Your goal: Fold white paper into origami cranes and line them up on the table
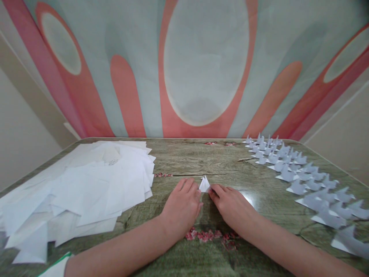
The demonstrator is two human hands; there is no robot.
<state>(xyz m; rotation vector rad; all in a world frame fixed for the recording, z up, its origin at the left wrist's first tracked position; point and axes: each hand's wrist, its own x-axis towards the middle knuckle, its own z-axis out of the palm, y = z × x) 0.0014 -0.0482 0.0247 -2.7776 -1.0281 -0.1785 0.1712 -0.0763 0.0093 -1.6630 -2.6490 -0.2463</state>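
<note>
A small white folded-paper crane [204,184] stands upright between my hands at the middle of the table, its narrow points facing up. My left hand [183,204] is closed at the crane's left side, the fingers bent and the fingertips partly hidden behind the hand. From the right, my right hand [230,202] pinches the crane's lower right edge with fingers and thumb together. Both wrists are low, just over the wood-patterned tabletop [184,161].
A wide, loose pile of white paper sheets [95,181] covers the left of the table. Along the right edge stand rows of finished white paper birds [296,186]. Behind the table's far edge rises a pink and grey patterned backdrop [206,65].
</note>
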